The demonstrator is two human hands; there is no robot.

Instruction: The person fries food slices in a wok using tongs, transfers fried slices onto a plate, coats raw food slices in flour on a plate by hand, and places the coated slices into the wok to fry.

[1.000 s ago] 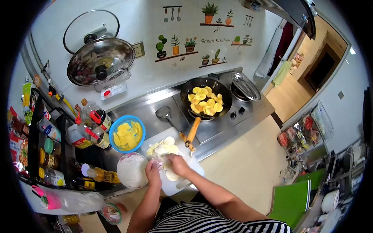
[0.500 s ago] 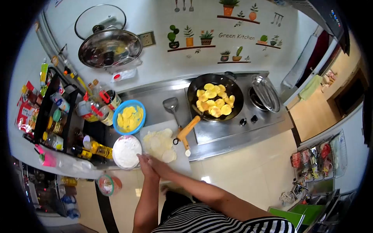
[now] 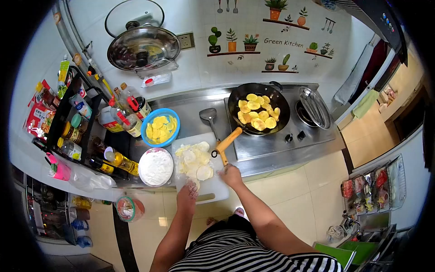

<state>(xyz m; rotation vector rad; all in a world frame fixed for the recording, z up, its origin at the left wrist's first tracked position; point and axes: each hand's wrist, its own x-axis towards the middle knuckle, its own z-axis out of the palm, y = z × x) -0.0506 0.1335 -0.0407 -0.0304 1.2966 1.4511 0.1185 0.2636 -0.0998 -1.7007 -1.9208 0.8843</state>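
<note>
At the steel counter (image 3: 192, 103), the right hand (image 3: 232, 176) grips the spatula (image 3: 208, 114).

A kitchen, as the stove (image 3: 263, 146), wok (image 3: 235, 100) and wall lettering "Green Kitchen" (image 3: 284, 42) show.

Pale slices (image 3: 192, 159) overlapping on white board (image 3: 219, 189); wooden-handled spatula (image 3: 208, 114) alongside

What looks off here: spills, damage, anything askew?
The white cutting board sits askew: its near end juts past the front edge of the steel counter, over the floor. That looks odd for something bearing food. No clear spill or damage stands out.
</note>
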